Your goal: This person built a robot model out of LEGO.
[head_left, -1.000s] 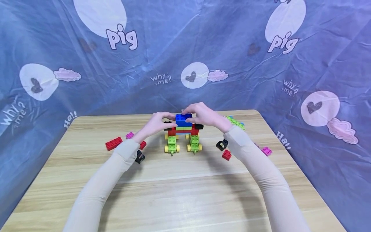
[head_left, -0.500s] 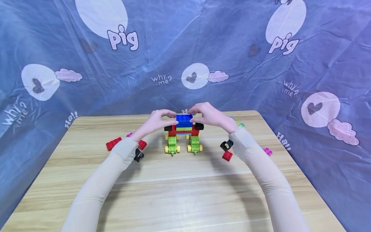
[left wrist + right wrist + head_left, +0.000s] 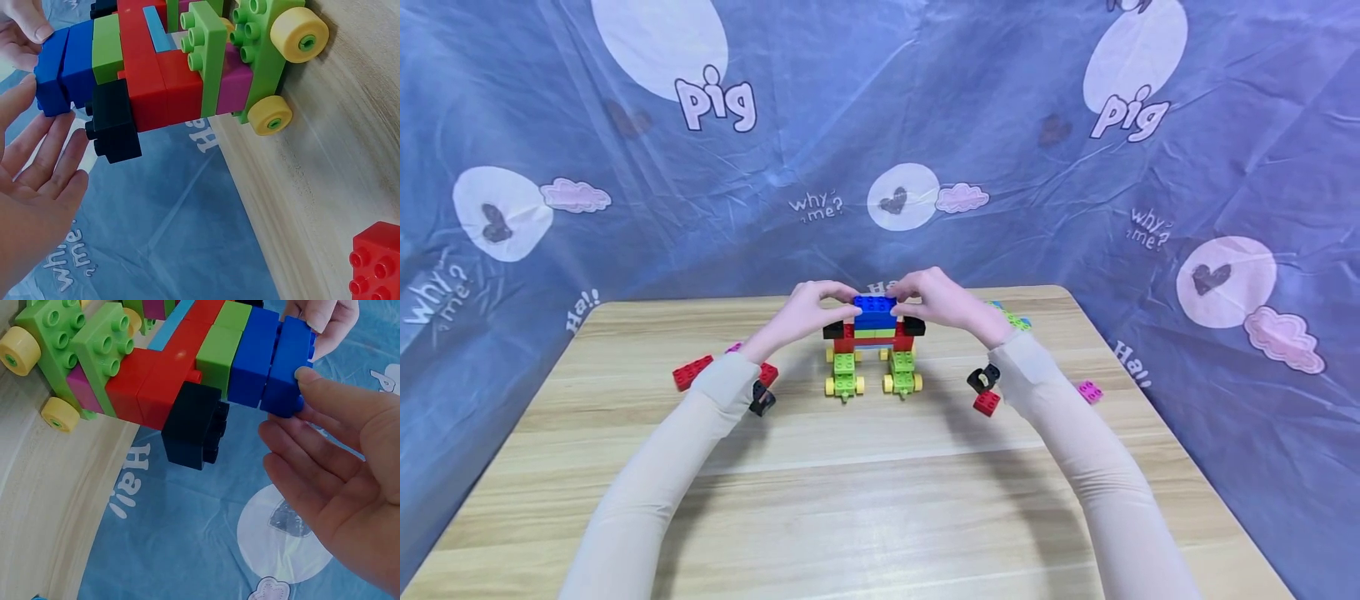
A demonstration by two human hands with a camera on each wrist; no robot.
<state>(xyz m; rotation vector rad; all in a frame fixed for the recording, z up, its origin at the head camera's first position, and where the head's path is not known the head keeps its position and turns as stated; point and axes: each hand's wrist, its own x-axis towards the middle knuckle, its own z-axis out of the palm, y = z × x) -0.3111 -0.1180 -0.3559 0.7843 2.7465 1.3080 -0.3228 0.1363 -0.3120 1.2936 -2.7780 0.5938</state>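
- Left hand [image 3: 808,313]: thumb and finger pinching the left end of the upper blue brick [image 3: 875,305]; other fingers extended beside it.
- Right hand [image 3: 938,302]: matching pinch at the right end; other fingers extended.
- Upper blue brick: topmost piece of the model [image 3: 875,342], on the lower blue brick [image 3: 253,356]; a thin dark seam shows between the two in both wrist views.
- Model: near the middle of the far edge of the bench [image 3: 880,500], standing on yellow wheels [image 3: 299,35].
- Black bricks [image 3: 914,326]: one each side, below the hands.
- Handling, as judged: line up the studs, then press straight down with both thumbs level, until the seam closes evenly. Uneven force could tilt the brick; a sideways push could roll the model. Free fingers best kept off the black bricks.
- Loose, toward the left edge: red brick [image 3: 692,372].
- Loose, toward the right edge: pink brick [image 3: 1090,392].
- Loose, toward the far right corner: green plate [image 3: 1018,321], partly hidden by the right arm.
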